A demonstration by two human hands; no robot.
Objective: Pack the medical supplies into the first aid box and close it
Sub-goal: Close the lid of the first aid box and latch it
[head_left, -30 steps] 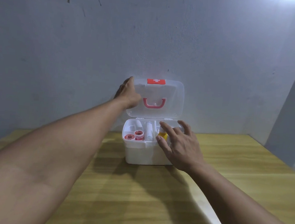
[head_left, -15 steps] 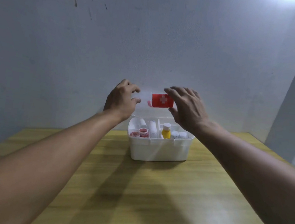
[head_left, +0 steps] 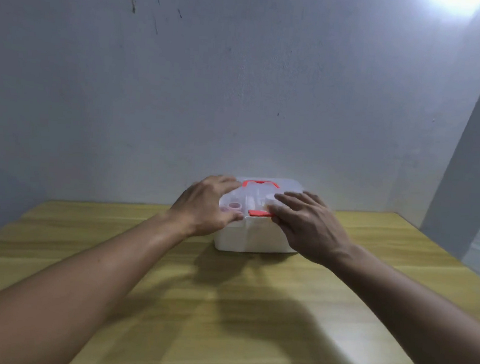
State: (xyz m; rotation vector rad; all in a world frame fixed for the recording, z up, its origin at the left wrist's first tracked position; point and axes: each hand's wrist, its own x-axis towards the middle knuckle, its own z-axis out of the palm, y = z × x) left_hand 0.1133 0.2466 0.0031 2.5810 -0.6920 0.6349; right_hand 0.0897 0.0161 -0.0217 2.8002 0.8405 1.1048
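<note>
The white first aid box (head_left: 253, 236) stands on the wooden table near the wall. Its clear lid (head_left: 258, 196) lies down flat on the box, with a red handle (head_left: 259, 184) on top and a red latch (head_left: 259, 213) at the front edge. Rolls of tape and small bottles show dimly through the lid. My left hand (head_left: 206, 205) grips the lid's left front corner, fingers on top and thumb at the front. My right hand (head_left: 309, 224) presses on the lid's right front part, fingertips beside the latch.
The wooden table (head_left: 221, 311) stretches toward me from the box. A grey wall (head_left: 240, 94) rises right behind the box. At the right, the table's edge (head_left: 430, 250) runs next to another wall section.
The lid has swung from upright down onto the box. Both hands came down with it, and my right hand moved from the box's contents to the lid.
</note>
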